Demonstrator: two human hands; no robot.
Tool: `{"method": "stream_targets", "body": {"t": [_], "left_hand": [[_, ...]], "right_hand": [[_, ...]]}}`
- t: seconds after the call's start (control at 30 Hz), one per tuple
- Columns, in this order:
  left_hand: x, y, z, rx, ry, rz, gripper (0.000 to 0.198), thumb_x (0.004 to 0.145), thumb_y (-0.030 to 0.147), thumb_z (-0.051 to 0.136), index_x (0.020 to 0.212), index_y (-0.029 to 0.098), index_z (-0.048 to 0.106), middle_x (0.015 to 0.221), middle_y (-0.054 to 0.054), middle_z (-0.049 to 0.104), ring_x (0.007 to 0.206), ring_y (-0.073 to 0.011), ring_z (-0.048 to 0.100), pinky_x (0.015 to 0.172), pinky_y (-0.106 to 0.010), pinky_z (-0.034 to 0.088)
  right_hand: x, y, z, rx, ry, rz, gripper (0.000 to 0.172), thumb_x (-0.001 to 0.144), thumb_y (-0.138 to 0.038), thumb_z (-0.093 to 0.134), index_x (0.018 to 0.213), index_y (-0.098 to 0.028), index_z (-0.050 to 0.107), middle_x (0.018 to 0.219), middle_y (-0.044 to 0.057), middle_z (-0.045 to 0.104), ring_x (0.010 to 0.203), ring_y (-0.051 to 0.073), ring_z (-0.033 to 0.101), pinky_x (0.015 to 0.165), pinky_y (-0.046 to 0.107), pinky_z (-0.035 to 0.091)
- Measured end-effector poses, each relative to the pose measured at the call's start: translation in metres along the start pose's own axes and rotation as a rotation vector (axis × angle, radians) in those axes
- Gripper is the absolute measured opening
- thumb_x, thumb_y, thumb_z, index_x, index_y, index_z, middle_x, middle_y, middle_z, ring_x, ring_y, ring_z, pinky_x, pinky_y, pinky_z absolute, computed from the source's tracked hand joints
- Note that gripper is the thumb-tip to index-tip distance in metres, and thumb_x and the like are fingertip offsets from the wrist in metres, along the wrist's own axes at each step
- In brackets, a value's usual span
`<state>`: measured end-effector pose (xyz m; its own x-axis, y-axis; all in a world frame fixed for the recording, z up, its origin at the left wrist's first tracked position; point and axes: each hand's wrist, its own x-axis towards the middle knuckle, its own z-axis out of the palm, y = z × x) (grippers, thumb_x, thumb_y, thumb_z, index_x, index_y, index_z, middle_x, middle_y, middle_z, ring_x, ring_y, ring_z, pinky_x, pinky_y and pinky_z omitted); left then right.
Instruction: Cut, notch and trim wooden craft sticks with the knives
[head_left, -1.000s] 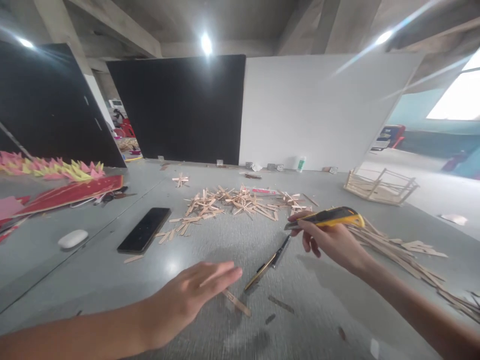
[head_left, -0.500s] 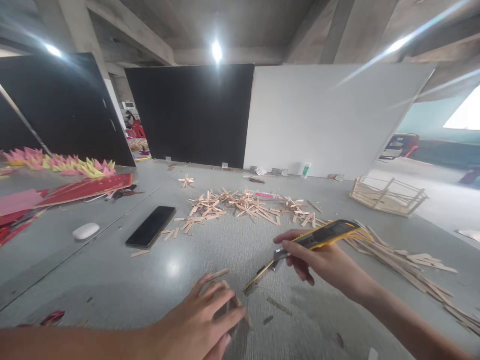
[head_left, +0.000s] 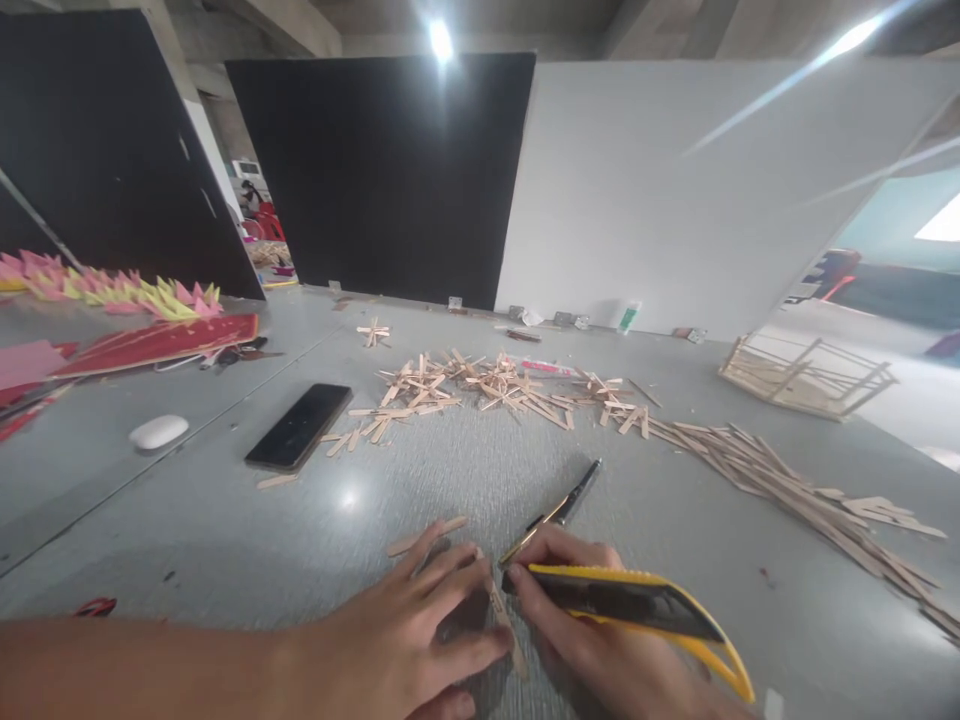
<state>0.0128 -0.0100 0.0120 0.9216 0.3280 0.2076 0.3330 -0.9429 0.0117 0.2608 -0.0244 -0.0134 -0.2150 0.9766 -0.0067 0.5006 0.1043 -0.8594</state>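
Observation:
My right hand (head_left: 585, 590) is closed around a yellow and black utility knife (head_left: 630, 600). The blade end is low over the table, close to the left fingertips. My left hand (head_left: 420, 620) lies palm down with fingers spread, its fingertips resting on a thin wooden stick (head_left: 501, 608) on the tabletop. Another short stick (head_left: 427, 537) lies beside the left index finger. Just beyond the right fingers is a slim black and gold pen (head_left: 577, 490), apparently lying on the table. The knife's blade is mostly hidden by the right fingers.
A pile of short wooden sticks (head_left: 487, 385) lies ahead, with long strips (head_left: 795, 490) at right. A phone (head_left: 300, 425), a white case (head_left: 159, 432), a small stick-built fence (head_left: 810, 375), a red board (head_left: 157, 345) and folded paper petals (head_left: 112, 285) surround them. Upright panels (head_left: 375, 180) stand behind.
My right hand has moved down and toward the left hand, bringing the knife tip beside the stick. The pen's far end has come into sight. The view has tilted down slightly.

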Motion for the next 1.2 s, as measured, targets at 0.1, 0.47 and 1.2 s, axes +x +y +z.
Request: {"method": "stream_targets", "body": {"t": [0.1,0.47,1.2], "left_hand": [[0.000,-0.001,0.005,-0.022,0.014,0.017,0.040,0.106,0.037,0.049,0.141,0.021,0.059,0.138,-0.020,0.062,0.133,-0.0371,0.057,0.110,-0.064,0.047],[-0.004,-0.003,0.012,-0.157,0.007,0.005,0.045,0.104,0.032,0.053,0.147,0.018,0.054,0.148,-0.021,0.054,0.141,-0.0392,0.049,0.118,-0.063,0.038],[-0.003,0.001,0.020,0.099,0.055,0.094,0.049,0.108,0.039,0.047,0.148,0.011,0.050,0.146,-0.026,0.058,0.138,-0.0372,0.056,0.120,-0.051,0.038]], "right_hand": [[-0.001,-0.001,0.003,-0.096,0.022,-0.009,0.034,0.097,-0.053,0.055,0.079,-0.026,0.065,0.069,0.000,0.065,0.066,0.020,0.061,0.064,0.034,0.048],[-0.005,0.001,0.005,-0.121,-0.019,0.000,0.036,0.102,-0.054,0.052,0.083,-0.025,0.064,0.073,0.000,0.065,0.068,0.018,0.059,0.068,0.034,0.046],[-0.002,0.009,0.005,-0.365,0.056,-0.312,0.035,0.109,-0.039,0.037,0.082,-0.025,0.054,0.079,0.001,0.063,0.074,0.018,0.062,0.074,0.035,0.050]]}}
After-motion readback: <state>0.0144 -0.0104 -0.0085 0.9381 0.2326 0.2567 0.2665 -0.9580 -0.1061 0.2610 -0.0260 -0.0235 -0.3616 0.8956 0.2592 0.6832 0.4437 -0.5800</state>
